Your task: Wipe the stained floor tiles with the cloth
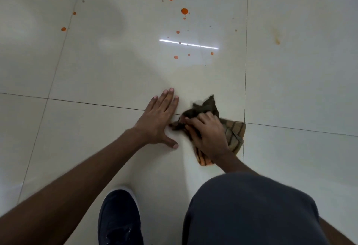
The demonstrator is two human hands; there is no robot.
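Cloth [217, 126] bunched under right hand [208, 134], grip clenched on it, pressed to floor tiles [108, 70] at grout joint. Left hand [159, 120] flat, released, bracing. Orange stains [184, 11] ahead, unwiped.

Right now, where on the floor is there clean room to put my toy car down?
The tile left of the left hand, above the dark shoe, is bare. So is the tile right of the cloth, below the grout line. It is messy farther ahead: orange spots scatter there, with a faint smear to their right.
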